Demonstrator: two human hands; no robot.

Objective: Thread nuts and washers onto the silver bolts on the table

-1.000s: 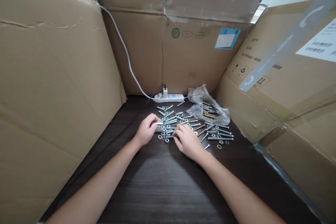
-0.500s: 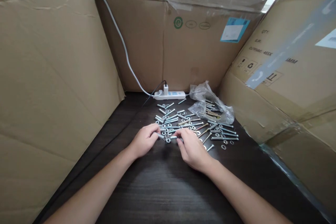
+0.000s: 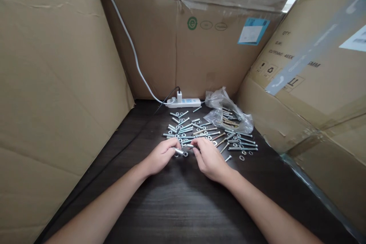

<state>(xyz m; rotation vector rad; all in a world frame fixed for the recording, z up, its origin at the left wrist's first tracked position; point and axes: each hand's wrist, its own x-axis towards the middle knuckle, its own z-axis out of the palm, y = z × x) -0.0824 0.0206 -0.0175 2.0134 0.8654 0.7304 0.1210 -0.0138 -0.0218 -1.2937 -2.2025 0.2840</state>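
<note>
At the left edge of the dark brown, wood-grained tabletop stands a large brown cardboard box, and a thin black cable runs near it. Next comes the left hand, above the middle of the tabletop; its thumb and fingers are closed around a silver cylindrical metal sleeve, which points to the right. Just beside the tip of this sleeve is a small silver ring-shaped metal nut. Behind, at the far edge, lies a long white plastic power strip with 1 white plug standing upright. The right hand has its thumb and fingertips almost together, pinching a short silver metal rod; its other end is hidden. Beyond both hands, many silver and brassy metal bolts are scattered. Toward the far right corner rests a crumpled clear plastic bag, with more bolts inside.
</note>
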